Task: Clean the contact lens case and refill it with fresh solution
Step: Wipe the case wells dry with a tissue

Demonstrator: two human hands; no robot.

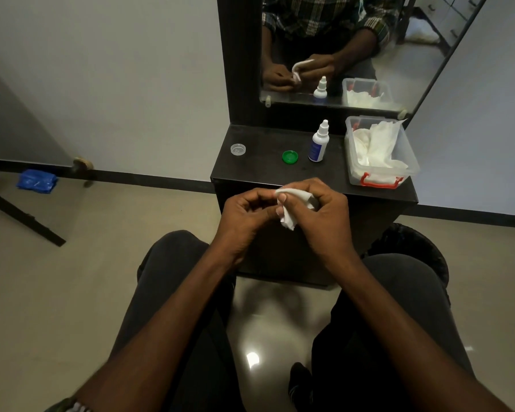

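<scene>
- Head view: both hands meet in front of the near edge of the dark table point(250, 171), forearms reaching forward over the knees.
- Left hand point(244, 212): fingers curled inward, fingertips against the white tissue point(289, 215); whether a case part lies inside the curl cannot be told.
- Right hand point(324, 209): fingers and thumb curled round the crumpled tissue, grasping it.
- Green cap point(290, 157): round, ribbed, lying flat near the table's middle.
- Clear cup point(238, 149): small round transparent plastic piece of the lens case, well apart to the left of the green cap.
- Solution bottle point(318, 142): white with a blue label and a tapered nozzle, upright just right of the green cap.
- Tissue box point(411, 162): translucent plastic tub with a red latch, holding loose white tissues, at the table's right end.
- Mirror point(339, 49): dark-framed, behind the table, reflecting hands, bottle and tub.
</scene>
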